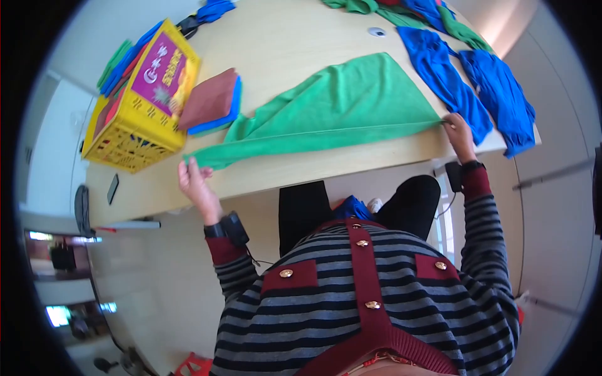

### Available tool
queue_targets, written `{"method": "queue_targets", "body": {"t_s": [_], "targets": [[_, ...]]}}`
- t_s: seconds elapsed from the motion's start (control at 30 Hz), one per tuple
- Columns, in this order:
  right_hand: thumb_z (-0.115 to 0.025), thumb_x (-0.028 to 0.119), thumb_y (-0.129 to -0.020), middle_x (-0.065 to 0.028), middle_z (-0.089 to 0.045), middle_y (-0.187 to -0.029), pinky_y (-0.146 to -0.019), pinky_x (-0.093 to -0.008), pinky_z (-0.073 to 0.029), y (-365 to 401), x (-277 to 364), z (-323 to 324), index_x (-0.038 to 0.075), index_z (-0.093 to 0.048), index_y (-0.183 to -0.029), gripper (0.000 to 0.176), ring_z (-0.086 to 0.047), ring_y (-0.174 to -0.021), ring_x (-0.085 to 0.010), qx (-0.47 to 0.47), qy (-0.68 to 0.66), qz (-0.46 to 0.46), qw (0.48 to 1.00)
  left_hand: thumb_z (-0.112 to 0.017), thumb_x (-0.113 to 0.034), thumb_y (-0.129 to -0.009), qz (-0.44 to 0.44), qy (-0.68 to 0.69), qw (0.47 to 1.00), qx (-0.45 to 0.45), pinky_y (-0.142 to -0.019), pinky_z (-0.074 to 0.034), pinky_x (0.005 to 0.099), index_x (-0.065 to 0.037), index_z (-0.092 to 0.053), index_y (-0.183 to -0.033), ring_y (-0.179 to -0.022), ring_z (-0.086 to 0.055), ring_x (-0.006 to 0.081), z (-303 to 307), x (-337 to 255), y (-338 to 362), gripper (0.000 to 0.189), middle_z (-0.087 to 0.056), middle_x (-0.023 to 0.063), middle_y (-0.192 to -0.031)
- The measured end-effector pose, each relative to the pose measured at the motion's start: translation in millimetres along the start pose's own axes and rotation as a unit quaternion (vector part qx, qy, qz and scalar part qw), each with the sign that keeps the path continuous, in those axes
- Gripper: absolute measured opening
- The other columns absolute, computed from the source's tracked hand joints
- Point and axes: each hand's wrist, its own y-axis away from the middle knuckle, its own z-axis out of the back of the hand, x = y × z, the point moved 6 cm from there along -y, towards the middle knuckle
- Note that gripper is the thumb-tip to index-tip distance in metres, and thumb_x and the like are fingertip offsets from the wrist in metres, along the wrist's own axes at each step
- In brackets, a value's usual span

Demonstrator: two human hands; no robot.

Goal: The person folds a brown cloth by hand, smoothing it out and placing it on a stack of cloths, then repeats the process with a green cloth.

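Note:
A green towel (332, 100) lies on the table, its near edge folded over in a long strip and drawn out between my two hands. My left hand (197, 183) pinches the strip's left corner, just past the table's left part. On the other side, my right hand (459, 136) has its fingers closed on the right corner. Beyond the left corner sits a stack of folded cloths, with a brown cloth (210, 99) on top of a blue one (221, 121) and a little green below.
A yellow crate (141, 131) with folded cloths stands at the left. Crumpled blue cloths (498, 94) lie at the right, with more blue and green cloths (464, 31) at the far right. A phone (113, 188) and a small round white object (377, 32) are on the table.

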Motion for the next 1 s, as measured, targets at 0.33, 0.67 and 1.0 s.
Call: {"method": "queue_targets", "body": {"t_s": [0.33, 0.67, 1.0], "targets": [[-0.056, 0.012, -0.102, 0.0021, -0.068, -0.095, -0.072, -0.0205, -0.048, -21.7, 5.3, 29.6, 0.008, -0.068, -0.114, 0.017, -0.064, -0.083, -0.0062, -0.05, -0.357, -0.172, 0.917, -0.069, -0.021, -0.092, -0.066, -0.294, 0.927, 0.223, -0.068, -0.05, 0.0335, -0.002, -0.068, -0.103, -0.075, -0.064, 0.0175, -45.4, 61.6, -66.9, 0.022, -0.066, 0.0062, -0.084], [-0.057, 0.012, -0.103, 0.0005, -0.066, -0.089, -0.072, -0.0212, -0.048, 18.1, 42.4, -8.4, 0.004, -0.064, -0.11, 0.012, -0.061, -0.078, -0.0062, 0.015, -0.363, -0.162, 0.918, -0.071, -0.032, -0.087, -0.132, -0.475, 0.839, 0.23, -0.094, -0.047, 0.0465, -0.01, -0.073, -0.105, -0.108, -0.059, 0.0378, -82.4, 138.8, -115.9, 0.029, -0.069, 0.0123, -0.114], [-0.056, 0.012, -0.104, -0.0009, -0.067, -0.089, -0.07, -0.0242, -0.052, -0.1, 43.5, 2.3, 0.005, -0.065, -0.112, 0.014, -0.064, -0.077, -0.0083, -0.036, -0.379, -0.234, 0.895, -0.07, -0.026, -0.088, -0.033, -0.301, 0.924, 0.232, -0.074, -0.049, 0.0394, -0.005, -0.07, -0.095, -0.079, -0.064, 0.0298, -108.8, 159.0, -159.8, 0.022, -0.069, 0.0128, -0.085]]}}
